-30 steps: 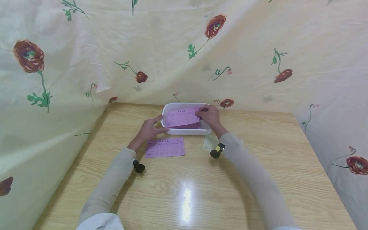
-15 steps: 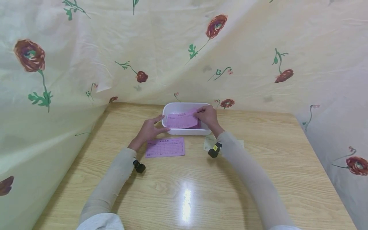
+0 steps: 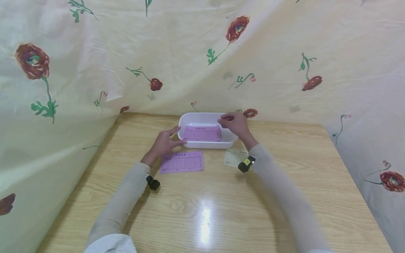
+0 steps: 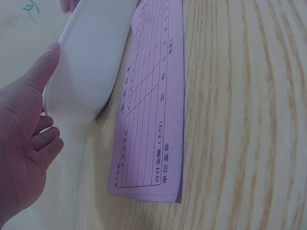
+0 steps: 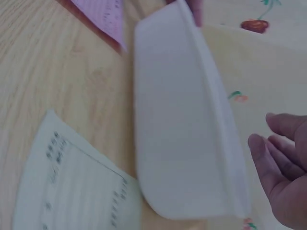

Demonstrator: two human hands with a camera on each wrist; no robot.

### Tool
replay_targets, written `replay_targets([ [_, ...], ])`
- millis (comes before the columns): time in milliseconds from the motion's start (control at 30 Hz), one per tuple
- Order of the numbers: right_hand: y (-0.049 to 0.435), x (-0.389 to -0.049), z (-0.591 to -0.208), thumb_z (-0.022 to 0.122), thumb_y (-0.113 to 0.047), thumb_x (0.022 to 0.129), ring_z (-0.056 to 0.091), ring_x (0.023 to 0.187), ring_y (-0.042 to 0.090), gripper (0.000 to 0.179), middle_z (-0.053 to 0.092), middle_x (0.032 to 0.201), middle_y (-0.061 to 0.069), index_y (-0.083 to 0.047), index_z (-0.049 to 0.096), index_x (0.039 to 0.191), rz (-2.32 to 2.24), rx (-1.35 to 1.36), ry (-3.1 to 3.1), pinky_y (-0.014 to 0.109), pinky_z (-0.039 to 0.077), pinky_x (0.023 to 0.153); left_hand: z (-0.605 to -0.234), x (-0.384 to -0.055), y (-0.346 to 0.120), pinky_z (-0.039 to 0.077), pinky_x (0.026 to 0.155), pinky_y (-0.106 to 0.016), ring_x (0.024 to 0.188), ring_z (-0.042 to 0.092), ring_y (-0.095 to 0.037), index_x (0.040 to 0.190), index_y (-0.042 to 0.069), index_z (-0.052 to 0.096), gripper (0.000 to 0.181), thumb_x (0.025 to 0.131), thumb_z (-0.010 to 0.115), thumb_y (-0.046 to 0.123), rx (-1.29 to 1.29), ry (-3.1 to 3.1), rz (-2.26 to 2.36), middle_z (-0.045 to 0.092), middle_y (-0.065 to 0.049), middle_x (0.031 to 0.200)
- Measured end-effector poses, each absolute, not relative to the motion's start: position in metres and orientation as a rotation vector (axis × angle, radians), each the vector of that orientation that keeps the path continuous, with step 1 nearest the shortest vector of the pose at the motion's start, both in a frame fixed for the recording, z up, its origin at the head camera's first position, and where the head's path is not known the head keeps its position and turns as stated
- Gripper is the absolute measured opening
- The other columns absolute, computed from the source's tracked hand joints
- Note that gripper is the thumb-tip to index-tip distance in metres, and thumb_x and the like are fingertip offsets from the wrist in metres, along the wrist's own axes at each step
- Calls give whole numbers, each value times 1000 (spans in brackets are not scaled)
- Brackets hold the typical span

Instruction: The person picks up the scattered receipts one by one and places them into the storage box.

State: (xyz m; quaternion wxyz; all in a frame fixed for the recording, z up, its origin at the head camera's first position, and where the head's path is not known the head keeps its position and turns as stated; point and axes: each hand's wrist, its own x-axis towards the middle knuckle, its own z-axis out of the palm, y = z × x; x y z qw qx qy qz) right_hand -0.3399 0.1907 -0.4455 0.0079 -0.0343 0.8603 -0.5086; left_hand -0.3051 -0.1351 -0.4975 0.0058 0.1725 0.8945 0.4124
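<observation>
A white plastic box (image 3: 209,144) stands near the back of the table. My left hand (image 3: 164,142) holds its left end, thumb at the front corner and index finger toward the back; in the left wrist view the thumb lies along the rim. Inside the box lie pink printed receipt slips (image 3: 201,134), toward the left. Over the box's right end hovers my right hand (image 3: 237,124); the right wrist view shows its fingers (image 5: 259,148) loosely bent with nothing between them. Another pink slip (image 3: 181,162) lies in front of the box, close to my left hand.
A pale green printed slip (image 3: 234,157) lies on the wooden table (image 3: 177,207) under my right wrist, partly hidden by it. Floral cloth (image 3: 190,63) hangs behind the table and along both sides. Small black cameras sit on both wrists.
My right hand has let go of a pink slip, which now lies flat in the box, and has drawn back slightly to the right. The left hand stays at the box.
</observation>
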Motion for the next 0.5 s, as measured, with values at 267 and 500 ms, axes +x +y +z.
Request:
replay_targets([
  [267, 222, -319, -417, 76, -31, 94, 75, 96, 22, 42, 75, 116, 15, -3, 71, 124, -1647, -200, 2714, 33, 62, 87, -497, -305, -137, 35, 120, -53, 146, 38, -38, 151, 7, 46, 87, 83, 82, 49, 531, 2781, 1298, 40, -14, 158],
  [500, 256, -293, -408, 77, -33, 93, 71, 89, 7, 41, 74, 115, 13, -3, 73, 121, -1681, -262, 2761, 20, 61, 78, -498, -305, -135, 35, 120, -52, 147, 38, -38, 152, 8, 46, 87, 84, 82, 49, 527, 2783, 1295, 39, -14, 159],
])
